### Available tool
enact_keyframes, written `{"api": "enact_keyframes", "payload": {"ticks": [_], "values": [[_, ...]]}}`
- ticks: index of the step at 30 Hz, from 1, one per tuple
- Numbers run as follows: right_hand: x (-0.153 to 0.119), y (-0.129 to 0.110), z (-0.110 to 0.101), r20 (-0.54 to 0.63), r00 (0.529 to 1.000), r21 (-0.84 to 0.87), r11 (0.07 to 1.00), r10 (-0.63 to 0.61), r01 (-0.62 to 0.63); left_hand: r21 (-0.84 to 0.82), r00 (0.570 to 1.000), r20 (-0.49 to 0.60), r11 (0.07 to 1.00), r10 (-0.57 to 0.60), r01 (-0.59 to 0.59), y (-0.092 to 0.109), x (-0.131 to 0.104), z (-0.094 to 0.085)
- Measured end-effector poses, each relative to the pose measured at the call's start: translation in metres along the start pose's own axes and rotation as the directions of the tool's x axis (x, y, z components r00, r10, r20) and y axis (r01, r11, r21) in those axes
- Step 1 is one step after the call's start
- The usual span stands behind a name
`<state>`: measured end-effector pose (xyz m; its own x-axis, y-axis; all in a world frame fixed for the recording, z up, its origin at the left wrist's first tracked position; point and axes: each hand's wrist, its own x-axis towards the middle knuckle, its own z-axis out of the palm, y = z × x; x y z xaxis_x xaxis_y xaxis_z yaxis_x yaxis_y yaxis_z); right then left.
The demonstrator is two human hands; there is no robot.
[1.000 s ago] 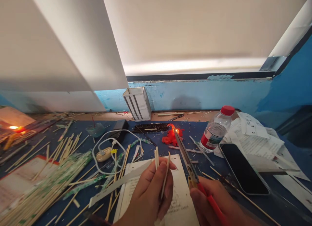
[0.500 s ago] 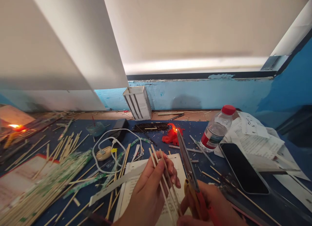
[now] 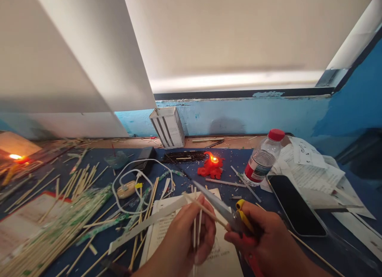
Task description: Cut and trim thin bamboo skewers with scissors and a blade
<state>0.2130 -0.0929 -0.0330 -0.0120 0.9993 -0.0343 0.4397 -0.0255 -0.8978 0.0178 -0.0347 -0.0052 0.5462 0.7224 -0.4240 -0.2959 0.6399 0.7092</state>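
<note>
My left hand (image 3: 186,229) is closed around thin wooden sticks (image 3: 195,231), which stand nearly upright over an open book (image 3: 221,257). Another wooden stick (image 3: 212,215) slants from the left thumb down to the fingers of my right hand (image 3: 265,235). That hand grips scissors (image 3: 217,202) with yellow and red handles. Their blades point up and left, just above the slanting stick; whether they touch it I cannot tell. Behind the blades, melted red wax (image 3: 210,170) carries a small flame (image 3: 213,160).
A water bottle (image 3: 259,165), a black phone (image 3: 297,205) and papers (image 3: 313,161) are on the right. Bundled sticks (image 3: 56,233), a white cable (image 3: 119,177) and a second flame (image 3: 16,156) lie leftward. Dark sticks (image 3: 185,156) and a paper box (image 3: 168,129) stand behind.
The scissors have swung away from the flame, down and to the left, towards my left hand. One stick now lies slanted between both hands instead of alongside the others.
</note>
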Motion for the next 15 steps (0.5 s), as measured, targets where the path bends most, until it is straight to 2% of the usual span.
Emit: {"api": "enact_keyframes", "payload": {"ticks": [3,5,10,13,15], "values": [[0.0002,0.0021,0.0018,-0.008,0.998,-0.076,0.995,-0.066,0.065,0.060,0.989,0.111,0.994,-0.098,0.092,0.0018,-0.0040,0.0019],[0.0000,0.0029,0.0030,-0.014,0.994,-0.105,0.989,-0.110,0.108,0.094,0.984,0.135,0.990,-0.115,0.102,0.0024,-0.0063,0.0035],[0.0016,0.0027,0.0022,-0.032,0.995,-0.044,0.995,-0.095,0.094,0.138,0.989,0.147,0.990,0.002,-0.022,-0.0001,-0.0034,0.0031],[0.0031,0.0000,-0.0014,-0.034,0.999,0.049,0.999,-0.022,0.023,0.124,0.995,0.085,0.990,0.053,-0.063,-0.0003,-0.0002,0.0005],[0.0035,-0.0019,-0.0035,0.002,0.999,0.172,0.985,0.032,-0.032,0.156,0.996,0.039,0.984,0.085,-0.090,0.0005,0.0011,-0.0010]]}}
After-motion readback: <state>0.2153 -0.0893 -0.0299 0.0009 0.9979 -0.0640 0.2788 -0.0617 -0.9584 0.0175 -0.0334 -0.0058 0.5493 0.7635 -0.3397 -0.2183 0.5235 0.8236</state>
